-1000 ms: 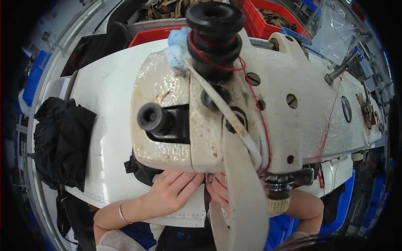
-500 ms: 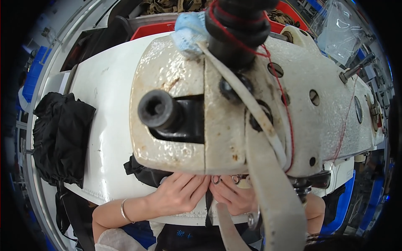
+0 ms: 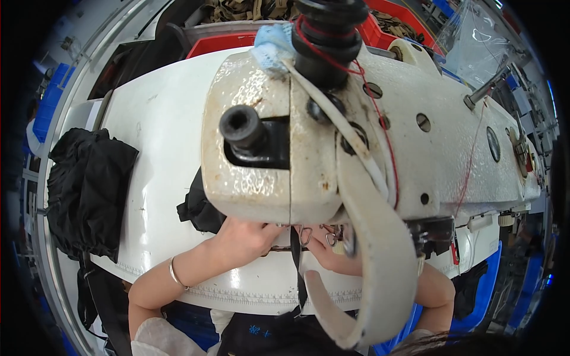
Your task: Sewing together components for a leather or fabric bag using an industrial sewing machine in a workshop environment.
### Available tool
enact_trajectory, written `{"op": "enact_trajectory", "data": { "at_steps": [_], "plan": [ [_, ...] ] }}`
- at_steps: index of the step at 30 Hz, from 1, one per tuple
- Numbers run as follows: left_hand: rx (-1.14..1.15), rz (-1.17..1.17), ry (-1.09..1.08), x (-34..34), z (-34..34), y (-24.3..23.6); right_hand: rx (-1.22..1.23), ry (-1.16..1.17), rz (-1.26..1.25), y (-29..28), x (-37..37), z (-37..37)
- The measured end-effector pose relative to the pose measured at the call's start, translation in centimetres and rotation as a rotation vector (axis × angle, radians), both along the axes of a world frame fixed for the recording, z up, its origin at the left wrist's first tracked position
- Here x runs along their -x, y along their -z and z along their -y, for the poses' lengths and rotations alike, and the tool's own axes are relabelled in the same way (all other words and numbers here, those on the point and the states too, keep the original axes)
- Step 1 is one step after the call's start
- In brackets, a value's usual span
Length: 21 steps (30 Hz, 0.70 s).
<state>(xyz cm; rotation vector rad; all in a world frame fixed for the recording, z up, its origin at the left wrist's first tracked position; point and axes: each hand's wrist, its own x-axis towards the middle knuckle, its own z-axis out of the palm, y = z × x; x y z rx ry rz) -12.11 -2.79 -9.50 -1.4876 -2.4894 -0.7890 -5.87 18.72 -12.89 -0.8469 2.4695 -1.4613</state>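
Note:
A cream sewing machine fills the middle of the view, its head above both hands. My left hand reaches under the head's front edge, curled, its fingertips out of sight. Beside the narrow black strap lies my right hand, partly covered by the machine's metal parts and curved cream lever. From between my hands the strap runs down over the table's near edge. Bunched black fabric sits left of the head, partly under it, close to my left hand. What my fingers grip is hidden.
On the white table, a pile of black fabric lies at the left edge. A ruler scale runs along the near side. Red bins with brown items stand behind. Red thread hangs over the machine.
Both hands have moved away from me, farther under the machine head, and my left fingers have gone out of sight. More of the strap shows. The view has shifted slightly.

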Motion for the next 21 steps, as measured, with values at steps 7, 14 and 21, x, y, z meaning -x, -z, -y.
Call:
{"op": "enact_trajectory", "data": {
  "at_steps": [7,14,21],
  "plan": [
    [0.259,0.017,-0.062,-1.8,0.0,-5.2,-0.031,-0.042,-0.076,-4.1,-1.5,0.6],
    [0.422,-0.102,0.348,-8.8,3.2,-6.2,0.335,0.129,0.484,-6.0,-10.2,3.5],
    [-0.11,0.233,-0.17,-9.8,5.6,-5.7,0.107,0.432,0.091,-4.6,-11.9,5.2]
  ]
}}
